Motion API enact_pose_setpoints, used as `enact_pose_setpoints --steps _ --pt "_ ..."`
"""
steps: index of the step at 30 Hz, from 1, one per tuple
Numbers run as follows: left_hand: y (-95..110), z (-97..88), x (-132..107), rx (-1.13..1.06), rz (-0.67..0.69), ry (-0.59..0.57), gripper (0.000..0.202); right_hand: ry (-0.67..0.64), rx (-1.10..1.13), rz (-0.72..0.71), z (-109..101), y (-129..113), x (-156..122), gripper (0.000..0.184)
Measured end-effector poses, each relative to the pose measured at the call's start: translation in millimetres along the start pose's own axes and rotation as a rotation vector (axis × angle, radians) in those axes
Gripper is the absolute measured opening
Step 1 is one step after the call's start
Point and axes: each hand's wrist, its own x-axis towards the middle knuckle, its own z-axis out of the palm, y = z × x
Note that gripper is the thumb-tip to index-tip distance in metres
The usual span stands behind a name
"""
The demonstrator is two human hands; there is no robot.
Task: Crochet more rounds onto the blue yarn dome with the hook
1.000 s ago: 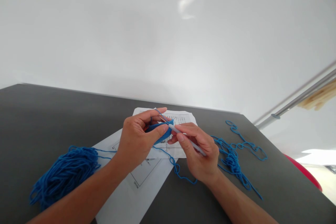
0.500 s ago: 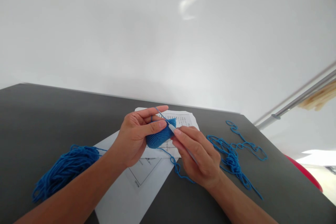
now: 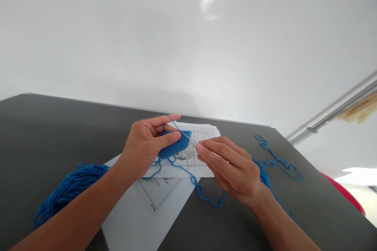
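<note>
A small blue crochet piece (image 3: 174, 147) is pinched between the thumb and fingers of my left hand (image 3: 145, 143). Blue yarn loops over the raised left index finger and runs down to the top edge of the piece. My right hand (image 3: 232, 164) is closed on a crochet hook (image 3: 193, 141) with a pale grip. The hook's thin metal shaft reaches left to the upper edge of the piece, close to my left thumb; its tip is too small to make out. Loose yarn strands hang beneath the piece.
Printed sheets of paper (image 3: 138, 219) lie on the dark table (image 3: 73, 125) under my hands. A blue yarn hank (image 3: 72, 190) rests at left, partly behind my left forearm. Tangled blue yarn (image 3: 279, 162) spreads at right. A white wall (image 3: 147, 47) stands behind the table.
My right hand has moved right, away from the piece, exposing more of the hook's shaft. My left hand and the crochet piece have shifted slightly left and up.
</note>
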Motion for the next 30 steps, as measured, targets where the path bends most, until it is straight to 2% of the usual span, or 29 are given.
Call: enact_pose_setpoints --steps 7,10,13,16,18,21,24,27,30 --pt "0 -7.4 4 0.4 0.104 0.013 0.055 -0.108 -0.062 -0.025 -11 1 2 0.034" --pt "1 -7.2 4 0.492 0.142 -0.009 0.052 -0.093 0.007 -0.002 -13 1 7 0.035" --pt "2 -8.3 4 0.539 0.17 -0.038 0.049 -0.021 0.171 0.07 -15 3 11 0.032" --pt "1 -10.2 5 0.553 0.192 -0.063 0.048 0.065 0.35 0.247 -15 4 9 0.026" --pt "1 -10.7 5 0.549 0.2 -0.072 0.048 0.141 0.514 0.444 -10 5 7 0.02" --pt "2 -8.6 3 0.528 0.216 -0.053 0.047 0.324 0.892 0.815 3 4 3 0.008" --pt "4 -3.1 -2 0.519 0.249 0.004 0.043 0.422 1.257 1.051 20 -1 5 0.015" --pt "4 4.9 -8 0.501 0.295 0.067 0.039 0.487 1.415 1.124 35 -9 11 0.016" --pt "4 13.4 -13 0.464 0.287 0.117 0.039 0.553 1.339 1.039 44 -22 16 0.017"
